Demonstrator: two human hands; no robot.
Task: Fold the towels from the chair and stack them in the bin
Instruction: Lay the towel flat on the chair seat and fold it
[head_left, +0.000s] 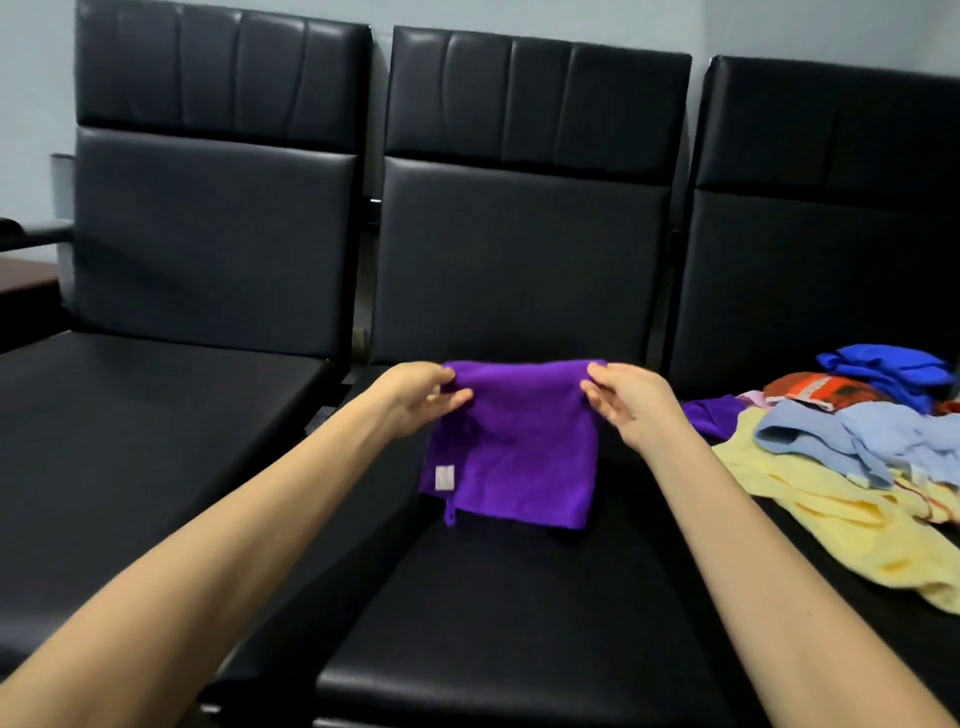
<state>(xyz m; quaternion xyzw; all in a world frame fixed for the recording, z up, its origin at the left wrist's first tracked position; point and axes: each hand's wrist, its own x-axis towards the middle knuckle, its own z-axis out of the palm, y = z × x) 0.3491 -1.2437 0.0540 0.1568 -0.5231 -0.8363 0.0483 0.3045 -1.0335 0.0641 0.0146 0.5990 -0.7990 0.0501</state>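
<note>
The left seat (130, 441) gives open passage, while a towel heap (857, 467) blocks the right, possibly beyond view.

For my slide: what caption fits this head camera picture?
Left hand and right hand pinch a purple towel over a chair.

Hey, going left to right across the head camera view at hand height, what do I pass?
left chair seat → left hand → purple towel → right hand → pile of unfolded towels

Matt purple cloth towel (514, 447); smooth, faintly glossy black leatherette chair (519, 249).
</note>
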